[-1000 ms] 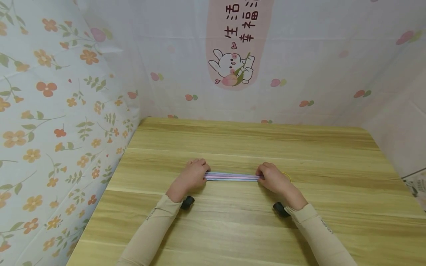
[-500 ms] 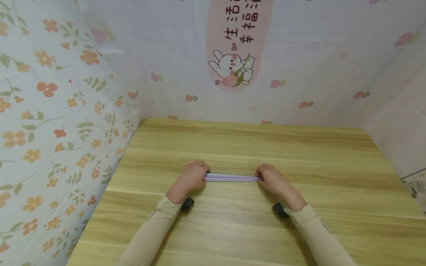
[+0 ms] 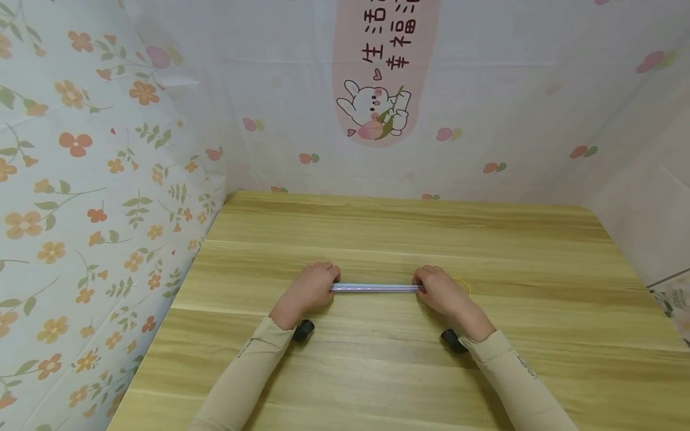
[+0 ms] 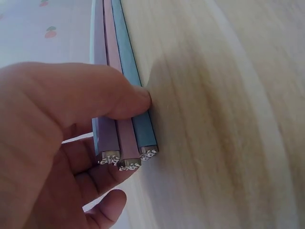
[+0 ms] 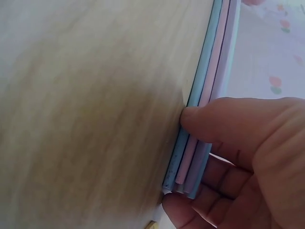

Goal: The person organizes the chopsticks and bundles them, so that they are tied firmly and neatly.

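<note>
Floral cloth [image 3: 108,197] and a rabbit backdrop [image 3: 409,126] make this table [image 3: 372,371] a curtained nook.

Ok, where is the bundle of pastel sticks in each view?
Head: below centre, the bundle of pastel sticks stretches between left hand and right hand.
Left wrist: left of centre, running from the top edge and ending below the left thumb.
Right wrist: right of centre, slanting from the top edge down-left past the right thumb.
Shared landmark: printed white cloth, behind the table in head, upper left in left wrist, upper right in right wrist.

Wood-grain table [image 3: 377,383] before a white cloth [image 3: 286,90] with rabbit print, floral sheet [image 3: 108,197] at left.
</note>
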`<state>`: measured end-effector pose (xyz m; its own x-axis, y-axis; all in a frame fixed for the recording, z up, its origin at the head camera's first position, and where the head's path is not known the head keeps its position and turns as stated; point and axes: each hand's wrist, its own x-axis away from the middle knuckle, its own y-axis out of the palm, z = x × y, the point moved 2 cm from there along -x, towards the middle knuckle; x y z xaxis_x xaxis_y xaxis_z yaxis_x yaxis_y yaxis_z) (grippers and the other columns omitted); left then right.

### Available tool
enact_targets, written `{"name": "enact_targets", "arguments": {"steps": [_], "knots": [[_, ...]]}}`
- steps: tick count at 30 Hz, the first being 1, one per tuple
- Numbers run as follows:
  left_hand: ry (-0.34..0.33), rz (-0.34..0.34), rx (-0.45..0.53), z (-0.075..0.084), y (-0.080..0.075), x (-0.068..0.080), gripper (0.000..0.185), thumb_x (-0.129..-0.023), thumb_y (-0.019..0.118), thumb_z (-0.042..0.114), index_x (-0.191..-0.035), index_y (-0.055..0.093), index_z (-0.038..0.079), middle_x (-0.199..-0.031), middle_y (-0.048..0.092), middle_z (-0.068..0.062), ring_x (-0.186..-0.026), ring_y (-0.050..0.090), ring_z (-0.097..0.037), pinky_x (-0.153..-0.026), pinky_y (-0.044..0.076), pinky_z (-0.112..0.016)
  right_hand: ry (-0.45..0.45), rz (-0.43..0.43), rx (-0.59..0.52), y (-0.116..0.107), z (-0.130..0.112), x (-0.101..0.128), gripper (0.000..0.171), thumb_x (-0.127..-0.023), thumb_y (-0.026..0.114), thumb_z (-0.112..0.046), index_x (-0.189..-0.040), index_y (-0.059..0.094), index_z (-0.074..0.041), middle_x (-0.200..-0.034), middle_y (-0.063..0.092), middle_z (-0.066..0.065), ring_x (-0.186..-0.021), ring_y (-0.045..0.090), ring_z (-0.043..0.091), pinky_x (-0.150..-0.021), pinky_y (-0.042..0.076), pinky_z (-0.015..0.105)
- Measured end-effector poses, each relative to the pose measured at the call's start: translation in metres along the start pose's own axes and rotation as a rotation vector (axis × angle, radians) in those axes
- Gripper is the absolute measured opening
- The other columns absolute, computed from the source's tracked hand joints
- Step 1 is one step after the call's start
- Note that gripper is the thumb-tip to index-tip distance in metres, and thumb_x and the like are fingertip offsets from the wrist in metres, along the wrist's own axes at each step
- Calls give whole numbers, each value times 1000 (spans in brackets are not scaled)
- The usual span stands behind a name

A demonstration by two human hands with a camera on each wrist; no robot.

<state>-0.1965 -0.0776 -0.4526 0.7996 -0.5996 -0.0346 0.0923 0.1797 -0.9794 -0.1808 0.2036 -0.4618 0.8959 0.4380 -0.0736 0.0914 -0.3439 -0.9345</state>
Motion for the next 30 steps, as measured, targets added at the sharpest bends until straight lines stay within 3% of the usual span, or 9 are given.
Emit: {"name": "enact_targets", "arguments": {"steps": [13,22,30], "knots": [[-10,-33,31,1,1,2,18,-74,70,4,-89,62,7,-86,57,-4,-77,56,-19,-71,48,-33,-27,55,46,1,-4,5,12,-76,69,2,-77,60,-5,-75,53,2,-75,53,22,-70,46,38],[-8,-3,11,2,4,2,18,-74,72,7,-88,61,5,-87,51,-4,-75,51,-18,-71,47,-33,-26,56,60,2,-5,6,13,-74,67,4,-83,60,-3,-78,58,5,-76,54,23,-70,47,38],[-1,20,31,2,4,2,17,-74,70,5,-86,58,2,-91,49,-6,-75,47,-16,-69,46,-30,-113,96,144,3,-4,6,12,-72,69,3,-81,63,-3,-76,58,4,-73,55,23,-69,48,37]]}}
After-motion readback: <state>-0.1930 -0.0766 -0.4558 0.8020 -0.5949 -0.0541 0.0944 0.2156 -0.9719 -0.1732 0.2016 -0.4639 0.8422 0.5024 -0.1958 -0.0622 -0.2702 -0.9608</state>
